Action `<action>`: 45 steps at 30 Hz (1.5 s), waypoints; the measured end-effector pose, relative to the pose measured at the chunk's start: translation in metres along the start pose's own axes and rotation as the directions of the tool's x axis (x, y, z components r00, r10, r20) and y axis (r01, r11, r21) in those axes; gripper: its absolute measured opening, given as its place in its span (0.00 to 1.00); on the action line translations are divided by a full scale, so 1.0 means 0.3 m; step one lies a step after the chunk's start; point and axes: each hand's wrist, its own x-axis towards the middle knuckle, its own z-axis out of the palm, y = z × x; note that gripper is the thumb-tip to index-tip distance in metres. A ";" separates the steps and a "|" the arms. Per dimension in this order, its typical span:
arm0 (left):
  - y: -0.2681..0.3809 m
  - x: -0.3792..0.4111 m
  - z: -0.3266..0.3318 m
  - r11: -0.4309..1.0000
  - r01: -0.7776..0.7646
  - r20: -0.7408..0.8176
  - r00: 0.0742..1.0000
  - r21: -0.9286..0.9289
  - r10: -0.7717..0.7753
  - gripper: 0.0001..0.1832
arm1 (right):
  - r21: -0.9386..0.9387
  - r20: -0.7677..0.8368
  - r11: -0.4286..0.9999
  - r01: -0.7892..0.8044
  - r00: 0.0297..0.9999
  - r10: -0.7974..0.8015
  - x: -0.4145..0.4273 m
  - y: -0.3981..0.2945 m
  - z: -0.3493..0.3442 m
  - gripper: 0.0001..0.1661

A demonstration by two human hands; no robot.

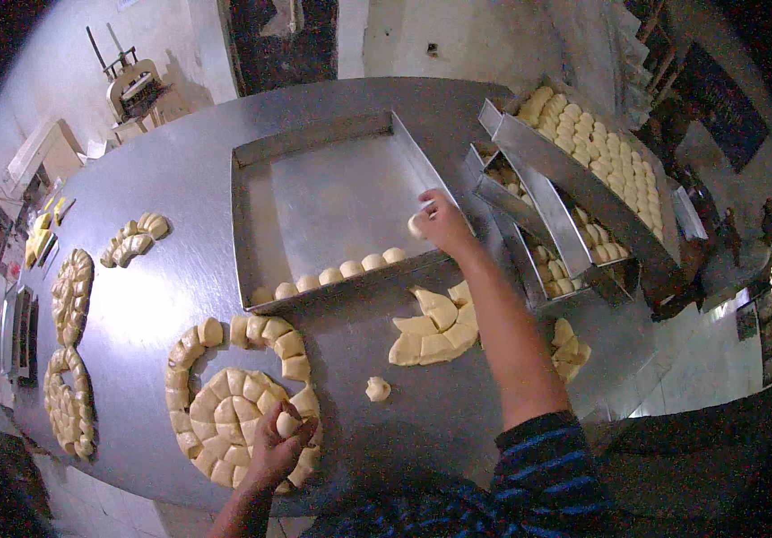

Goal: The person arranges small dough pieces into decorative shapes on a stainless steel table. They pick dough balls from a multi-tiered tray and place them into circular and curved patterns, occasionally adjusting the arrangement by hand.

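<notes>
My left hand [280, 440] grips a small dough ball [287, 425] above a round of cut dough pieces [224, 417] at the near left. In my right hand [441, 222] is another dough ball [417, 226], held inside the right part of a large square metal tray [332, 181]. Along the tray's near wall sits a row of several smooth dough balls [351, 268]. Bare metal shows over most of the tray floor. On the table in front of me lie one loose dough lump [378, 389] and a cluster of cut dough wedges [433, 333].
Stacked metal trays [561, 158] filled with dough pieces stand at the right. More cut dough [71, 296] lies along the left of the steel table [352, 430], near a digital scale [17, 333]. A dough press [134, 87] stands behind the far left edge.
</notes>
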 end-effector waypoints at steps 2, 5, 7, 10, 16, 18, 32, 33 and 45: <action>0.089 -0.010 0.038 0.999 -0.018 -0.057 0.998 -0.027 0.017 0.18 | -0.332 0.219 0.939 0.091 0.976 -0.017 0.071 0.103 0.017 0.27; 0.058 0.007 -0.009 0.967 0.068 -0.107 0.990 -0.245 -0.097 0.16 | -0.354 0.111 0.929 0.108 0.991 -0.073 0.000 -0.005 0.014 0.22; 0.059 0.014 0.001 0.944 0.081 0.006 0.997 -0.321 -0.083 0.17 | -0.048 0.055 0.987 0.150 0.988 -0.147 -0.191 -0.152 -0.005 0.19; 0.060 0.042 0.093 0.866 0.260 0.321 0.939 -0.427 -0.124 0.18 | 0.248 0.095 0.865 0.437 0.877 -0.471 -0.570 -0.231 0.131 0.16; 0.098 0.027 0.144 0.993 0.097 0.473 0.873 0.067 -0.117 0.13 | 0.512 0.261 0.801 -0.311 0.945 0.199 -1.020 0.009 0.071 0.21; 0.020 0.074 0.093 0.965 -0.094 0.303 0.953 0.244 0.017 0.13 | -0.097 0.185 0.982 0.161 0.973 -0.141 -1.116 0.120 0.040 0.20; -0.036 0.168 0.147 0.819 -0.348 0.276 0.931 0.457 0.241 0.08 | -0.472 -0.156 0.873 0.126 0.962 -0.223 -0.941 0.186 0.023 0.15; -0.019 0.157 0.167 0.864 -0.299 0.275 0.941 0.406 0.196 0.07 | -0.411 -0.177 0.905 0.107 0.965 -0.194 -0.921 0.171 0.056 0.14; 0.008 0.069 0.120 0.974 -0.185 0.142 0.976 0.128 0.167 0.10 | -0.263 -0.108 0.953 0.151 0.977 -0.184 -0.889 0.162 0.113 0.10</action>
